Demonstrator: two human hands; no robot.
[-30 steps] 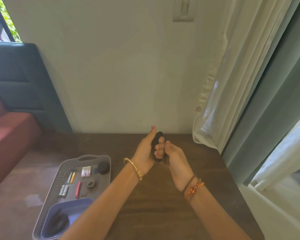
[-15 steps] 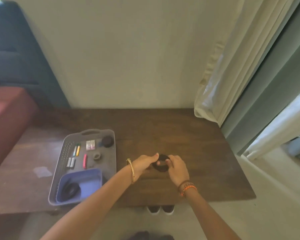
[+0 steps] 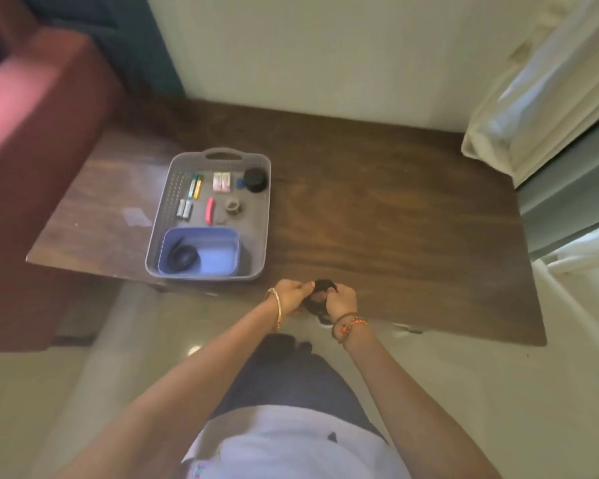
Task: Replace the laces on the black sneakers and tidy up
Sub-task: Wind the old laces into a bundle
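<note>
A coiled bundle of black lace [image 3: 320, 293] hangs between my two hands at the front edge of the wooden table [image 3: 377, 209]. My left hand [image 3: 293, 295] grips its left side and my right hand [image 3: 343, 300] grips its right side, fingers curled round it. A second black lace coil [image 3: 182, 259] lies in the blue tub [image 3: 222, 267] inside the grey tray [image 3: 260, 216]. The sneakers are hidden, apart from a dark shape below my hands that I cannot make out.
The grey tray also holds small batteries, a red clip, a tape roll and a black round lid [image 3: 255, 179]. A red sofa [image 3: 32, 133] stands to the left, white curtains [image 3: 533, 98] to the right. My legs and pale floor lie below.
My view has tilted down and back from the table. Both hands, still holding the black lace bundle, have come from mid-table to its front edge.
</note>
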